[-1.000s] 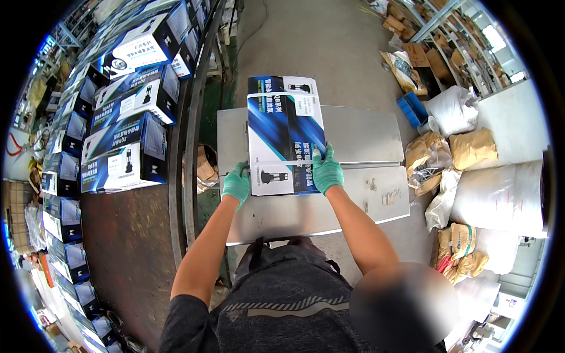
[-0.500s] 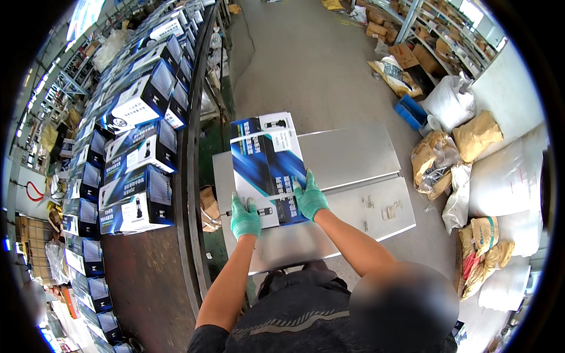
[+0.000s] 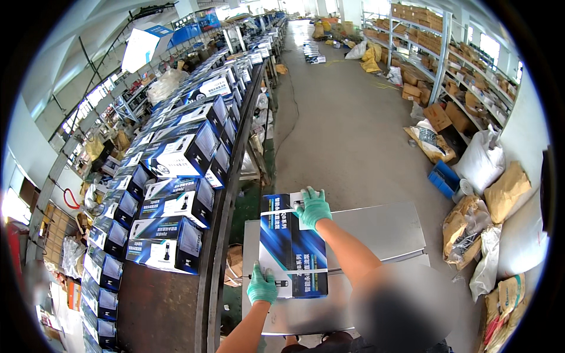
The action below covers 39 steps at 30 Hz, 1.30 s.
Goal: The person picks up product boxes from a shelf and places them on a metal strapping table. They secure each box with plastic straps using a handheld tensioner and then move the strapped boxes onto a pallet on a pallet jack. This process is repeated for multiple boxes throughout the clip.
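Note:
A blue, white and black printed carton [image 3: 292, 244] lies on the grey sheet-metal table [image 3: 376, 232], with two pale straps across it. My left hand [image 3: 262, 286], in a green glove, grips the carton's near left edge, its thumb beside the printed picture there. At the far right corner, my right hand [image 3: 314, 209], gloved in the same green, rests on the carton with its fingers spread. Part of the table's near side is hidden by a blurred round patch.
To the left, a long dark bench [image 3: 170, 306] with a steel rail carries stacked cartons [image 3: 170, 241] of the same print. On the right stand sacks [image 3: 482, 156], a blue bin [image 3: 443, 179] and shelving [image 3: 415, 47] with brown boxes. Grey floor [image 3: 341, 123] stretches ahead.
My right hand has gone from the carton's near right side to its far right corner, fingers now spread. My left hand stays at the near left edge. The view has tilted up.

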{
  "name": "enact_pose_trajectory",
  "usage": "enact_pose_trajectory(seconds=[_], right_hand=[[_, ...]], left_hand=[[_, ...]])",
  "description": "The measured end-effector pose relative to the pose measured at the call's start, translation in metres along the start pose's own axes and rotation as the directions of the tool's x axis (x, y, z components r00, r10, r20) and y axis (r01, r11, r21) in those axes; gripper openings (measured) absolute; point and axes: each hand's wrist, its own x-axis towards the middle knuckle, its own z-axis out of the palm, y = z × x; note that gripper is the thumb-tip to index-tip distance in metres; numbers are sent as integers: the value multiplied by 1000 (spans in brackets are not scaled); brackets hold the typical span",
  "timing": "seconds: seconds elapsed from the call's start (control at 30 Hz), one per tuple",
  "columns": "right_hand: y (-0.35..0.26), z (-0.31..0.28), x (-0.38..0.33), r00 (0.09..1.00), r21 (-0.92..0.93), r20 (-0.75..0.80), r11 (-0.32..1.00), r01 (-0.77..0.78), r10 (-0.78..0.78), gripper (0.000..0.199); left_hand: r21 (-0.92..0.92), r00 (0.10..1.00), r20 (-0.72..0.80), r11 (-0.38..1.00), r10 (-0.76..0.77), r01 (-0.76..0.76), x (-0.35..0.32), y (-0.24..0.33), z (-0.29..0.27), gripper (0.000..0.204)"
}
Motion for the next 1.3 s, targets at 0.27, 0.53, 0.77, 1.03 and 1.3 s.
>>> enact_pose_trajectory(seconds=[0.27,0.53,0.77,1.03,1.3], right_hand=[[10,3,20,995,139,83,988,-64,53,60],[46,-47,-12,968,27,221,992,-124,115,63],[117,-80,-180,927,161,179,920,-357,329,58],[106,-41,-464,629,503,450,402,-765,635,51],[69,172,-550,364,779,622,-497,-384,693,78]], left_hand=[[-58,998,-38,997,-49,47,-7,3,-1,51],[69,970,-124,977,208,-201,2,-24,11,49],[52,945,-143,956,293,-289,49,-52,10,29],[-404,831,408,891,377,-206,114,-9,63,36],[-378,521,833,879,187,289,88,39,135,57]])
